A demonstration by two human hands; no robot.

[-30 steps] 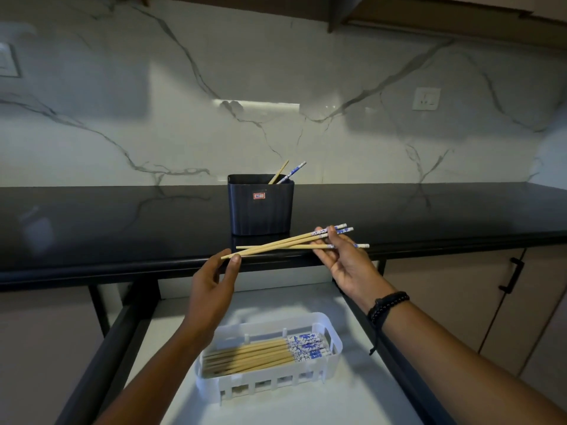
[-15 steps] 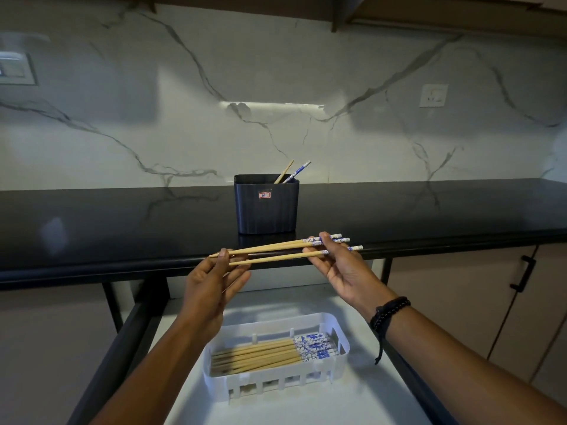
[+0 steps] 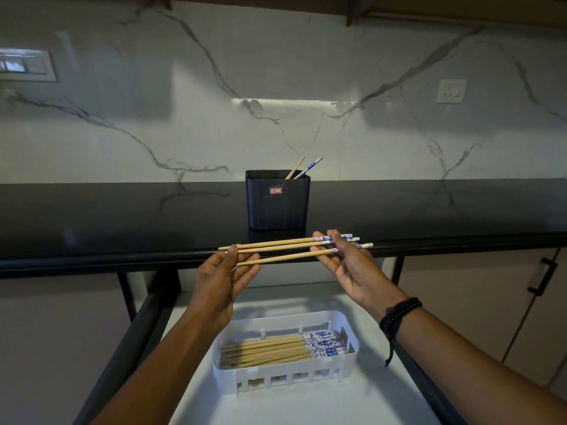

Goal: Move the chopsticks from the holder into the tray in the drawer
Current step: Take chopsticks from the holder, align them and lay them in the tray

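We hold three pale bamboo chopsticks (image 3: 282, 248) level above the white slotted plastic tray (image 3: 276, 368) in the drawer (image 3: 362, 403). Our left hand (image 3: 221, 277) pinches the tips and our right hand (image 3: 352, 268) is clamped on the blue-patterned ends, probably to align them with those already inside. Two more chopsticks (image 3: 302, 169) lean in the black ribbed holder (image 3: 277, 207) on the far worktop (image 3: 122, 216); nothing blocks the drop.

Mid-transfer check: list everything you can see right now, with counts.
countertop: 1, black, along the wall
drawer: 1, open, pale floor
holder: 1, black, on countertop
chopsticks in holder: 2, leaning right
tray: 1, white, in drawer
chopsticks in tray: a bundle, count unclear
held chopsticks: 3, wooden with blue-white ends, above drawer
wall socket: 1, white, right
switch plate: 1, left
bracelet: 1, black, right wrist
left hand: holds plain tips
right hand: pinches patterned ends
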